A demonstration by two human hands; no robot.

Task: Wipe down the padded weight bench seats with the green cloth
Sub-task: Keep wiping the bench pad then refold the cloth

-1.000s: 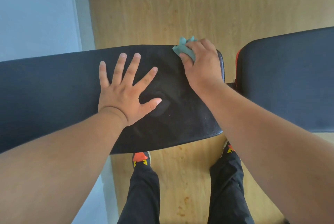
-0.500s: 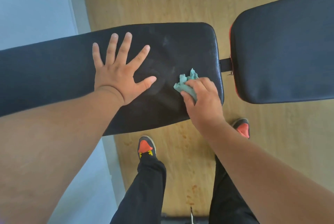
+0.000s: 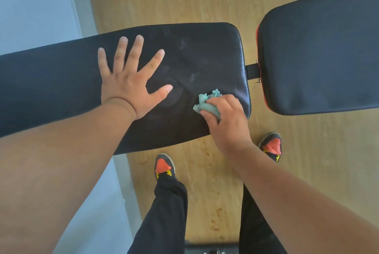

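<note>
Currently mid-wipe on long pad [image 3: 61,89]: my right hand [image 3: 227,122] clutches bunched green cloth [image 3: 207,103] at pad's near right corner; left hand [image 3: 129,81] flat, fingers spread, bracing pad. Next, I judge: sweep leftward, then second pad [image 3: 320,55].

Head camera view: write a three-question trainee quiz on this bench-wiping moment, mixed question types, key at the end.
1. True or false: the left hand lies flat with spread fingers on the long black pad.
2. Which hand holds the green cloth? A) left B) right C) neither
3. Fill in: the cloth sits near the pad's ___ end, the one closest to the second pad.

Key: 1 true. 2 B, the right hand grips it bunched. 3 right.
</note>
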